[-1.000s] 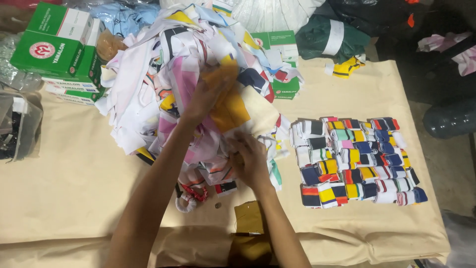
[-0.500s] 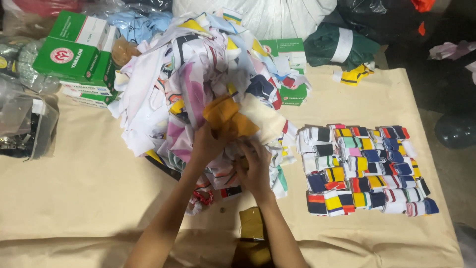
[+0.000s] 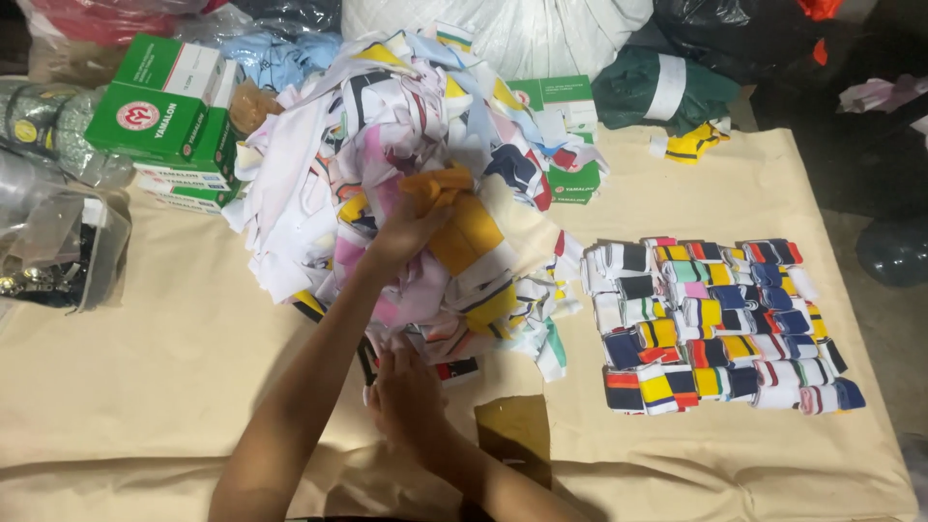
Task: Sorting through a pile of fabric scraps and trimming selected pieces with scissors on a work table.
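A big heap of mixed fabric pieces, white, pink, yellow and navy, lies on the tan cloth-covered table. My left hand reaches into the heap's middle and grips an orange-yellow fabric piece. My right hand lies palm down at the heap's near edge, its fingertips among the loose strips; whether it holds one is hidden. To the right, folded striped fabric pieces sit in neat rows forming a rectangle.
Green and white boxes are stacked at the back left, with another green box behind the heap. Clear plastic bags lie at the left edge. A white sack and a dark green bundle sit at the back.
My right hand has drawn back from the heap's middle to its near edge. My left hand stays in the heap, now gripping the orange-yellow piece slightly higher than half a second ago.
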